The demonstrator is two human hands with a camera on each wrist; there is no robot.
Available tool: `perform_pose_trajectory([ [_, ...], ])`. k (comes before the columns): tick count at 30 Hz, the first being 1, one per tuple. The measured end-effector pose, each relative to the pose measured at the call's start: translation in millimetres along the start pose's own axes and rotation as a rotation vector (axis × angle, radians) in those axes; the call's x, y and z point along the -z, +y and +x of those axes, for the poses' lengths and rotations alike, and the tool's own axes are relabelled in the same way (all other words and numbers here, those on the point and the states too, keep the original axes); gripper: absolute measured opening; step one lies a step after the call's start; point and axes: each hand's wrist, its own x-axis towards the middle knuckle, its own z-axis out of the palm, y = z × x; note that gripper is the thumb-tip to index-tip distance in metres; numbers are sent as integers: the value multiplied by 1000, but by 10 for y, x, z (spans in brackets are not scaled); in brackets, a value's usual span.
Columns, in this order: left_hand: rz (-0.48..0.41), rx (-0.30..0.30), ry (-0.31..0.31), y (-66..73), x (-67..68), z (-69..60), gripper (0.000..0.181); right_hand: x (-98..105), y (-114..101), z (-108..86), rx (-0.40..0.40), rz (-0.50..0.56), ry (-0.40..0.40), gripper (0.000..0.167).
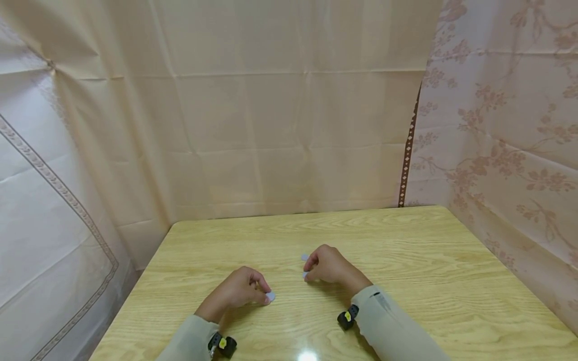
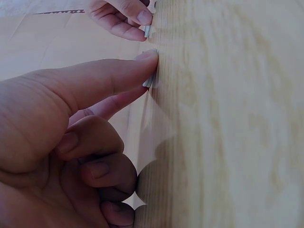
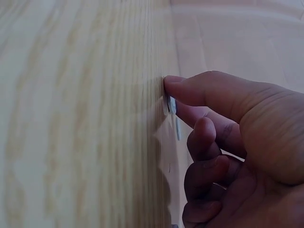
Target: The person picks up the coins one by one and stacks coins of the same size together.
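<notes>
My left hand (image 1: 240, 288) pinches a small pale round disc (image 1: 271, 296) between thumb and index finger, close to the table surface. In the left wrist view that disc (image 2: 148, 81) is seen edge-on at the fingertips, and the other fingers are curled in. To the right and a little farther away, my right hand (image 1: 329, 265) holds a second pale disc (image 1: 304, 275) by its thumb and index finger. Just beyond those fingertips a third disc (image 1: 304, 257) lies on the wood. The right wrist view shows the pinched disc (image 3: 172, 105) edge-on, partly covered by the thumb.
Both hands work over a light wood-grain table (image 1: 406, 250) with rounded far corners. A beige cloth (image 1: 280, 125) hangs behind it, and flowered cloth (image 1: 510, 150) hangs on the right. Each sleeve carries a small black wrist camera (image 1: 346, 318).
</notes>
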Motion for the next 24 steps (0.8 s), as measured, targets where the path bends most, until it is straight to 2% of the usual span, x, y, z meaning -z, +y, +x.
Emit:
perform_pose_trajectory([
  [14,9,18,9,4,-11,-4,14,2,-27,-18,15,-14,-1,14],
  [24,9,3,3,-14,-1,-1,14,1,-19,-12,20,-15,11,17],
])
